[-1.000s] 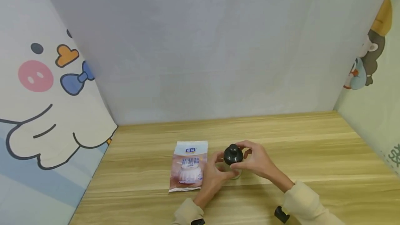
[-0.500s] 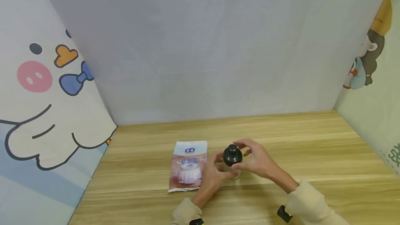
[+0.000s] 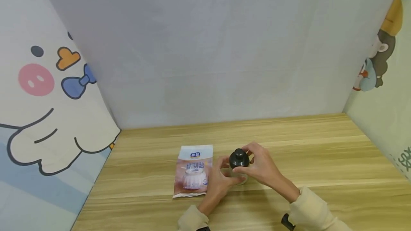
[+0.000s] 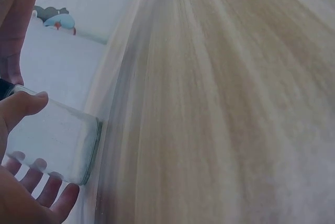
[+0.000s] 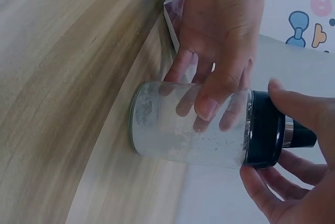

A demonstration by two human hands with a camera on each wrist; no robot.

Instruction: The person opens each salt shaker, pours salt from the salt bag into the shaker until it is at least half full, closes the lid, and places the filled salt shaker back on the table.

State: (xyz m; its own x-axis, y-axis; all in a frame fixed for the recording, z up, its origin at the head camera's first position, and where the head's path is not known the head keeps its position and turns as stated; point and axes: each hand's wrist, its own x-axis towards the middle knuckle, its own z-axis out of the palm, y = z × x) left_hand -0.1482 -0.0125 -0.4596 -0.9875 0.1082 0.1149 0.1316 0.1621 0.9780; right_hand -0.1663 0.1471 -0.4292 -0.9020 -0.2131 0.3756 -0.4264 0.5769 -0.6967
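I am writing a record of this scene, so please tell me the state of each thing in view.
Clear glass cylindrical jar: upright, covered, contents hard to tell.
Round black lid with knob: on the jar's mouth, tightness not visible.
Pink and pale-blue printed plastic-looking packet: lying printed side up; whether opened, unclear.
Left hand: curled around the jar.
Right hand: grips the lid.

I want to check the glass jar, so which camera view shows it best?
The right wrist view: it shows the glass jar from base to black lid, though the left hand covers part. The left wrist view shows glass and base, but only a lid sliver. The head view mainly shows the lid from above.
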